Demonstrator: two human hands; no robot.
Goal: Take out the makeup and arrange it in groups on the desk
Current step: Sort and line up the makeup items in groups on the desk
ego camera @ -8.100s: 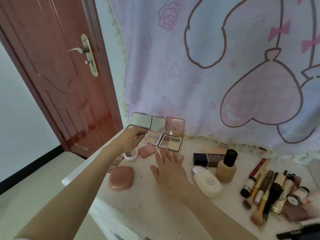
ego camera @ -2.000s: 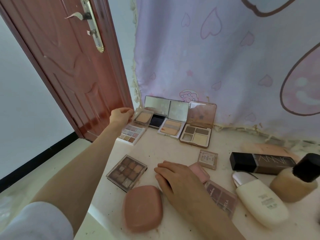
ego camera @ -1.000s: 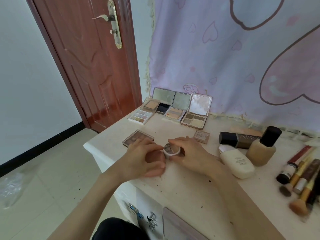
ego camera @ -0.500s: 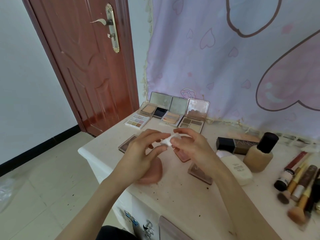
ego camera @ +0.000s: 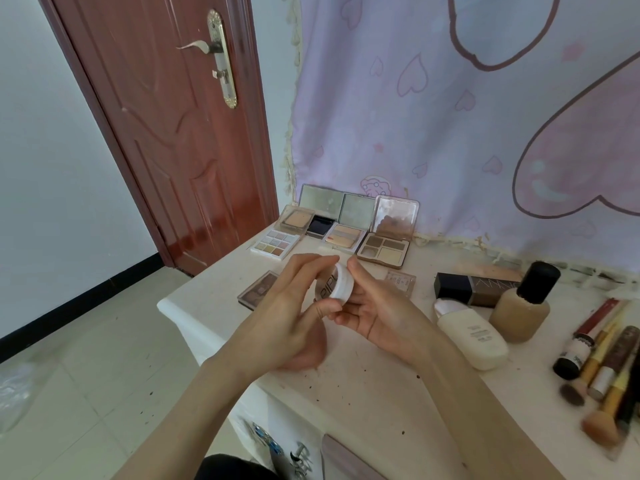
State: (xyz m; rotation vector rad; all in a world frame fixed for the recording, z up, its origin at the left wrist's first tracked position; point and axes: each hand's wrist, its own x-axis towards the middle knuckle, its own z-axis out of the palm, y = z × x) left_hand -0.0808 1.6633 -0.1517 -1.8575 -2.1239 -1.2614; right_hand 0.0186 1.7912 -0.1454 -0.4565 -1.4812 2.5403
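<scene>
Jar (ego camera: 335, 285), small, round, white with dark lettering, held tilted above the table (ego camera: 381, 393) near its front-left corner. Left hand (ego camera: 291, 317) and right hand (ego camera: 377, 306) both curl fingers round it. Bare table below the wrists; palettes (ego camera: 382, 249) at the back edge, bottles (ego camera: 519, 306) and brushes (ego camera: 602, 375) to the right.

Red-brown wooden door (ego camera: 166, 133), closed, with a brass lever handle (ego camera: 194, 46) and lock plate (ego camera: 223, 60). Lilac curtain (ego camera: 450, 116) printed with hearts hangs behind. Beige tiled floor (ego camera: 86, 375); black skirting (ego camera: 76, 306)
</scene>
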